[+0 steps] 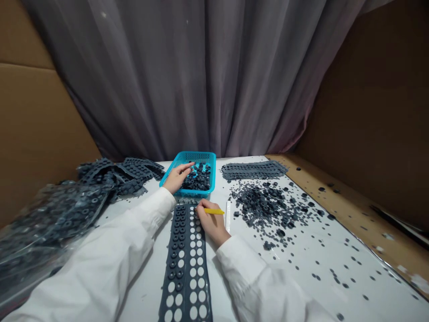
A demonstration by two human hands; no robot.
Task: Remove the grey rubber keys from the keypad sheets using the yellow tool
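Note:
My left hand (179, 177) reaches over the rim of a turquoise plastic basket (162, 182). Its fingers are stretched out, with nothing visible held in them. Inside the basket lie small black rubber rings (201, 181). My right hand (212, 221) is closed around a yellow pen-like tool (216, 211), whose front end is hidden by the fingers. That hand rests at the far right part of a long dark rubber sheet (187, 268). Ring-shaped pieces still sit in the sheet's left rows, while many round holes show the white table through them, chiefly on the right.
A flat, ragged stack of dark sheets (254, 170) lies at the back right. Before it spreads a heap of black rings and scraps (264, 203). A white strip (228, 215) lies beside my right hand. Cut sheets (124, 174) and a clear plastic bag (63, 219) fill the left.

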